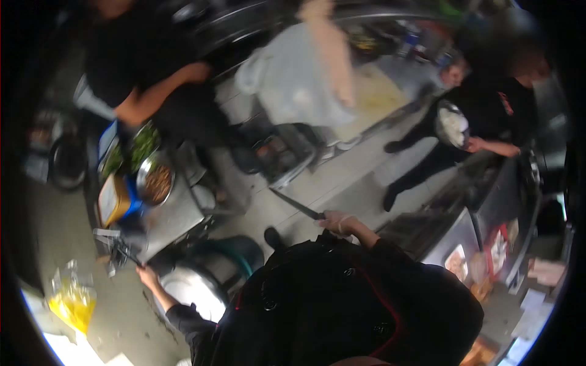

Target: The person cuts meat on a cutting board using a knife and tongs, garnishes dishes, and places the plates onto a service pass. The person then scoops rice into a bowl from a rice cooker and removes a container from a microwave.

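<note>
My right hand [339, 223], in a thin clear glove, is wrapped round the handle of a knife [299, 206]. Its long blade points away from me over the tiled floor. At the lower left my left hand [148, 276] is closed on a thin dark-handled tool [127, 252]. Blur hides what kind of tool it is. Metal parts [108, 241] show near its far end, and I cannot tell whether they belong to it. Beside my left forearm is a large round metal pot or lid [194, 291].
A steel counter [177, 224] holds a bowl of brown food [157, 182] and leafy greens [144, 145]. One person in black [146, 55] stands at upper left; another [488, 110] at right carries a bowl of white food [453, 125]. A pale cutting board [375, 97] lies ahead.
</note>
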`<state>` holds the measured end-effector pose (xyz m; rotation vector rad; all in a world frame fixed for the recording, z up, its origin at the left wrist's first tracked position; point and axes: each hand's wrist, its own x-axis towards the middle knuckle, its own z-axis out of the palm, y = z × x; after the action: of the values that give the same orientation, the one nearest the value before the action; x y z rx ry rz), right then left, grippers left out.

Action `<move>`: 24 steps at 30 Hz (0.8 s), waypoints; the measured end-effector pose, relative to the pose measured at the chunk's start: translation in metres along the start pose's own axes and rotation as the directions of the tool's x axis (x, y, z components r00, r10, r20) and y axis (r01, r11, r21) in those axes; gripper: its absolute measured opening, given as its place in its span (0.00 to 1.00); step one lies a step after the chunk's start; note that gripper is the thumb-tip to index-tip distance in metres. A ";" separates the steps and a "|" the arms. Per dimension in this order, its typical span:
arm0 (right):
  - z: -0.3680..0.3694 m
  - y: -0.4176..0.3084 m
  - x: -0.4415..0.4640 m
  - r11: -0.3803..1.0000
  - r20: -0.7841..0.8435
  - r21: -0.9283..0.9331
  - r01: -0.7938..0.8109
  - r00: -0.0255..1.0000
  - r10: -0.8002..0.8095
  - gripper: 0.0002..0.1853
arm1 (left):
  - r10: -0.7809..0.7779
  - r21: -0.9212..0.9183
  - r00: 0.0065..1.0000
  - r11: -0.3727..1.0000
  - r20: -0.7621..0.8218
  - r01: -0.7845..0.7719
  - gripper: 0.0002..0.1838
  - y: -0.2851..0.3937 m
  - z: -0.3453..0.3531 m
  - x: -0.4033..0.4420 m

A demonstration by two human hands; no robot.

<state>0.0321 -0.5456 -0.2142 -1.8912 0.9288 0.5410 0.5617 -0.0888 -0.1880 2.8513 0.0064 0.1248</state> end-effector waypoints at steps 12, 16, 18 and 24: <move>-0.075 0.179 -0.145 0.845 -0.149 0.353 -0.402 0.867 0.475 0.28 | 0.784 -0.803 0.508 0.535 0.356 -0.263 0.20 0.410 0.076 -0.416; -0.095 0.196 -0.159 0.761 -0.301 0.577 -0.297 0.788 0.537 0.26 | 0.938 -0.641 0.150 0.324 0.311 -0.695 0.12 0.531 0.093 -0.472; -0.115 0.188 -0.162 0.800 -0.425 0.568 -0.193 0.764 0.486 0.22 | 0.947 -0.603 0.194 0.313 0.255 -0.734 0.13 0.575 0.106 -0.468; -0.192 0.183 -0.094 0.914 -0.707 0.402 -0.062 0.613 0.353 0.19 | 0.883 -0.415 0.236 0.408 0.405 -0.813 0.15 0.659 0.162 -0.431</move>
<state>-0.1722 -0.7316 -0.1595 -1.6742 1.7012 -0.3675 0.1407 -0.7737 -0.1929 2.2467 -1.6644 -0.5289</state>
